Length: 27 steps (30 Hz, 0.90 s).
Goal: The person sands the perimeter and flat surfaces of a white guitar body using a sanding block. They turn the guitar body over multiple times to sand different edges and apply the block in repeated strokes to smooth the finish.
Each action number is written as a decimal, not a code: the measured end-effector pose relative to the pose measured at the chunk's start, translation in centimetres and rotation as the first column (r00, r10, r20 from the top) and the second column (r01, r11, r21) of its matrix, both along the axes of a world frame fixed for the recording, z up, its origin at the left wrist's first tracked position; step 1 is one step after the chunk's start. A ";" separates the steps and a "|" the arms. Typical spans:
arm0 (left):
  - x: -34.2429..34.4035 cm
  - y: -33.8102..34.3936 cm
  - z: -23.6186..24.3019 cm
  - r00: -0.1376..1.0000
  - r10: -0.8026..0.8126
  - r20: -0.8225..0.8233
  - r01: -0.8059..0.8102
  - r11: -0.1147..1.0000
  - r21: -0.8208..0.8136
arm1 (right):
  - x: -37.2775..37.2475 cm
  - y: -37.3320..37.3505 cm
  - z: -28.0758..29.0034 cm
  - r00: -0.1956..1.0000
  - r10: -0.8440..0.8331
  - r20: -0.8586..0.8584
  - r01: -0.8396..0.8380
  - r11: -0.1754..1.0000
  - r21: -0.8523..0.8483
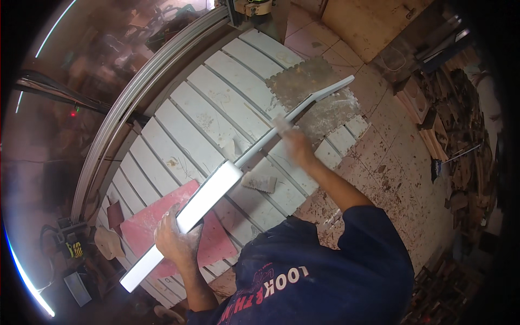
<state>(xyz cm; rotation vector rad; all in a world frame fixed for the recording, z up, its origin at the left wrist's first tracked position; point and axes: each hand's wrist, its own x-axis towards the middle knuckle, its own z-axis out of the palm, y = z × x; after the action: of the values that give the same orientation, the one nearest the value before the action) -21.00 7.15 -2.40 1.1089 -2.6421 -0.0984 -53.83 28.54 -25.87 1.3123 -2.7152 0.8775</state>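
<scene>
A long white piece (210, 196) lies slantwise across the picture, from lower left to upper right. Its near part is a broad flat bar; the far part is narrower and ends in a bent tip. My left hand (176, 238), dusty, is wrapped round the broad bar near its lower end. At the narrow part, my right hand (295, 143) is smeared by motion. Its fingers touch or pass over the piece, and whether they hold anything cannot be made out. Below the bar lies a pink-red sheet (216, 241).
Beneath is a slatted white worktable (208, 122) with dark grooves. A grey-brown scalloped board (306, 81) and a small similar offcut (259, 182) rest on it. A curved-looking metal rail (116, 111) runs along the left. Wood scraps (463, 141) pile up at right beside the debris-strewn floor (392, 168).
</scene>
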 end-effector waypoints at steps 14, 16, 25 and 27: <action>0.5 1.0 0.2 1.000 0.020 0.003 -0.020 1.000 0.000 | -6.6 2.5 2.2 0.993 -0.116 -0.001 0.115 0.986 0.117; 0.1 1.0 0.0 1.000 -0.009 -0.004 0.009 1.000 -0.025 | -7.9 2.6 1.1 0.951 -0.308 -0.019 0.308 0.951 0.000; 0.4 0.5 -0.1 0.999 -0.016 -0.032 0.015 0.999 -0.033 | -6.2 1.6 4.2 0.981 -0.193 0.027 0.189 0.974 0.122; -0.1 0.5 0.1 0.999 -0.021 -0.032 0.020 0.999 -0.036 | -6.1 1.6 0.8 0.974 -0.221 -0.050 0.214 0.970 -0.118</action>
<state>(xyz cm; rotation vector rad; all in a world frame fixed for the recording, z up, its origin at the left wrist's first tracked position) -21.08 7.64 -2.26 1.0606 -2.6166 -0.0716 -59.91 30.17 -25.03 0.9811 -2.6522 0.9340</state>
